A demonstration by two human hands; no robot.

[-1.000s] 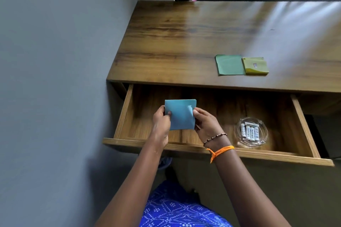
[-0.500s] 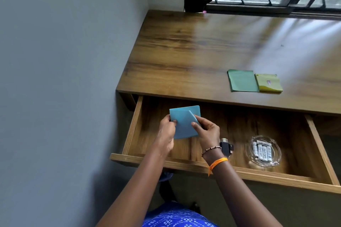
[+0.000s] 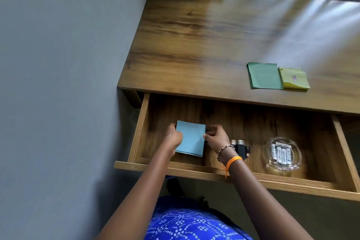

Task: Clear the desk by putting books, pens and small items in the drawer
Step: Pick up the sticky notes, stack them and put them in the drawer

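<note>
1. The blue paper pad [image 3: 191, 138] is now low inside the open drawer [image 3: 243, 178], near its left end. A second ago it was held higher, above the drawer floor, so it has come down.
2. The left hand [image 3: 173, 138] grips the left edge of the pad and the right hand [image 3: 216, 138] pinches its right edge. Both hands are still closed on it; it is not released yet.
3. I cannot tell for sure if the pad already lies on the drawer floor or is just above it.
4. To the right of the pad, in the same drawer, there are small black adapters [image 3: 241, 147], and further right a glass dish [image 3: 282, 156] with white batteries [image 3: 281, 155] inside. The adapters were hidden behind the right hand before and now they show.
5. On the table [image 3: 194, 45] two things remain: a green pad [image 3: 264, 76] and a yellow-green pad [image 3: 294, 78], touching each other side by side, well apart from the hands.
6. My judgement: the placing of the blue pad is almost done. After letting go, the two pads on the table are what is left to put away, so the task is near its end but not complete.
</note>
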